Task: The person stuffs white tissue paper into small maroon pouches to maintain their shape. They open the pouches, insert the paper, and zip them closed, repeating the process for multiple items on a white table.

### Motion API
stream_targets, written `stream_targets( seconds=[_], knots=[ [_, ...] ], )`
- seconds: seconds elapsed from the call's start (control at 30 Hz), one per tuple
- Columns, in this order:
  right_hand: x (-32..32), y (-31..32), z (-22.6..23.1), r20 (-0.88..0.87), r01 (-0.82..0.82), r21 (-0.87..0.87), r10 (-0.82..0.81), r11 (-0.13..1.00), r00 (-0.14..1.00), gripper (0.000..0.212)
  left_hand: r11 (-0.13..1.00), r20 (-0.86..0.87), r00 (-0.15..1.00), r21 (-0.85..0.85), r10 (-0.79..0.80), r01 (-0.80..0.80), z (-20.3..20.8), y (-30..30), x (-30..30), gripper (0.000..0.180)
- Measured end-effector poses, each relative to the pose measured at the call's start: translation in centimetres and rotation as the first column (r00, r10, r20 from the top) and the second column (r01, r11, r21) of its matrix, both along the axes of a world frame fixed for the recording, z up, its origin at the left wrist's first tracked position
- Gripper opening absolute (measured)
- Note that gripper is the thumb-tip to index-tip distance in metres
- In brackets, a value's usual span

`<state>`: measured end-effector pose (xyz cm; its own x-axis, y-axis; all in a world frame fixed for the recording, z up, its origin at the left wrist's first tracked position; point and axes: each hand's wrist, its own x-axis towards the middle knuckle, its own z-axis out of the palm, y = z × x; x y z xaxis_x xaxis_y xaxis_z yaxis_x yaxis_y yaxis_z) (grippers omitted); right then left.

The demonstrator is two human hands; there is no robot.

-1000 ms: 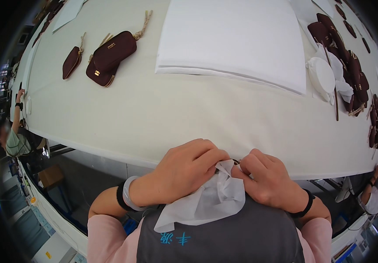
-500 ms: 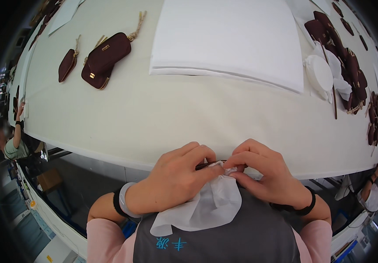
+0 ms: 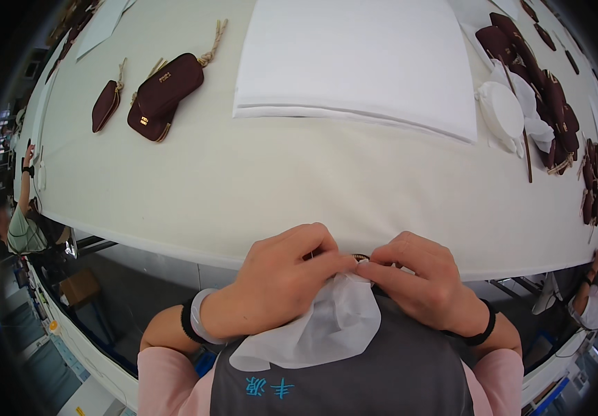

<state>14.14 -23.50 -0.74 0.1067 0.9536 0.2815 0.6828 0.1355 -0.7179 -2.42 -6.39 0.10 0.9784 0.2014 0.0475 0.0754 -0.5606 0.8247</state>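
Observation:
My left hand (image 3: 285,270) and my right hand (image 3: 420,277) meet at the table's near edge, in front of my dark apron. Their fingertips pinch together at the top of a crumpled white sheet of thin tissue (image 3: 340,319), which hangs down over the apron. Between the fingers shows a short piece of dark zipper (image 3: 360,257) with metal teeth; the rest of what it belongs to is hidden behind my hands and the tissue. Both hands are closed, with thumb and forefinger pressed together.
A stack of white sheets (image 3: 354,69) lies ahead on the cream-covered table (image 3: 243,180). Maroon zip pouches (image 3: 171,83) with beige cords lie at left. At right, several more maroon pouches (image 3: 552,104) are heaped beside a round white piece (image 3: 500,114). Co-workers sit at both sides.
My fingertips have drawn closer together over the tissue, and less of the dark zipper shows. My right hand has shifted slightly down. At left, the co-worker's arm has moved upward.

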Motion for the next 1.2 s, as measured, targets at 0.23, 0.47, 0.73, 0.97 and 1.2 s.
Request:
stream_targets(
  seconds=[0.23,0.47,0.73,0.97,1.2],
  knots=[
    [-1.2,-0.2,-0.6,-0.125,-0.008,0.048,0.014,0.999,0.992,0.027,1.000,0.013,1.000,0.029,0.011,-0.011,-0.1,-0.1,0.2,0.023],
    [-1.1,-1.1,-1.1,-0.156,-0.006,0.039,0.012,0.999,0.988,0.025,0.993,0.001,1.000,0.121,-0.003,0.003,-0.7,-0.7,-0.2,0.021],
    [-1.4,-1.1,-0.1,0.382,0.001,0.003,-0.002,1.000,0.924,0.019,0.998,0.086,0.996,0.054,-0.033,0.028,-0.9,-0.2,-0.3,0.026],
    [-0.7,-0.2,0.0,-0.281,-0.014,-0.159,-0.031,0.987,0.959,0.031,0.984,0.030,0.999,-0.173,-0.035,0.039,-1.0,0.2,-0.7,0.017],
    [-0.9,0.1,-0.2,-0.135,-0.018,-0.250,-0.017,0.968,0.991,0.030,0.885,-0.055,0.997,-0.458,0.058,-0.077,-1.6,1.3,-2.3,0.023]
  ],
)
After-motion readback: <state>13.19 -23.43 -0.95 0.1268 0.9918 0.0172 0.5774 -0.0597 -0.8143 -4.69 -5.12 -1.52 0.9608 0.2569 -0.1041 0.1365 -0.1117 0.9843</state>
